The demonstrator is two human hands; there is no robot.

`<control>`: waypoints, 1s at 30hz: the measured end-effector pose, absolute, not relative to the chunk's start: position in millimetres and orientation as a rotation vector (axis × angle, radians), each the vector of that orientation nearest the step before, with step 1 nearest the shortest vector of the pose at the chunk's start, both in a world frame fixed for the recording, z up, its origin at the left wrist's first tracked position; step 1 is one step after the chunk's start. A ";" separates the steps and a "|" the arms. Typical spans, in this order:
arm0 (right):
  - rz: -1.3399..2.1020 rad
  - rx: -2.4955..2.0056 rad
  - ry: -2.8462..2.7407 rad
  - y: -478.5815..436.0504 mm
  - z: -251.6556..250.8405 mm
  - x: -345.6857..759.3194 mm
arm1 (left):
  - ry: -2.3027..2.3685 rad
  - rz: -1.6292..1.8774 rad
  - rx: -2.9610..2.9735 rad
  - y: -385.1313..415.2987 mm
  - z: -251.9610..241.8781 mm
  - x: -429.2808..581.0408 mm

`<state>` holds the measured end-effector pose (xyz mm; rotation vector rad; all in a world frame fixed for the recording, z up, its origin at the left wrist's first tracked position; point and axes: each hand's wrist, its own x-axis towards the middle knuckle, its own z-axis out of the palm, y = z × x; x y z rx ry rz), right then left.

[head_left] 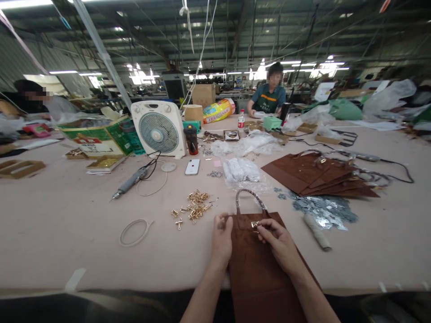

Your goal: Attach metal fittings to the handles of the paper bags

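Note:
A brown bag panel point(254, 269) with a looped handle point(251, 194) lies before me, its lower part reaching over the table's front edge. My left hand point(222, 240) is closed on the panel's upper left edge, the fingertips partly hidden behind it. Near the base of the handle sits a small shiny metal clasp point(255, 224). My right hand point(278, 242) pinches at this clasp with thumb and fingertips, covering its right side. Left of the bag is a loose pile of gold-coloured metal fittings point(195, 208).
Flat metal plates point(325, 211) and stacked brown bag panels point(316, 175) lie right, near a grey-beige roll point(317, 232). A tape ring point(134, 232), corded electric screwdriver point(131, 181), phone point(192, 167) and box fan point(159, 130) stand left. Across the table sits a co-worker point(269, 96).

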<state>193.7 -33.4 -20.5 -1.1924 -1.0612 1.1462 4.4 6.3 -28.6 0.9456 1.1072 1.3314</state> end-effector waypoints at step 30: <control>0.880 -1.442 -1.008 -31.9 -20.6 105.5 | 0.827 1.392 0.662 1.0 -23.1 2.7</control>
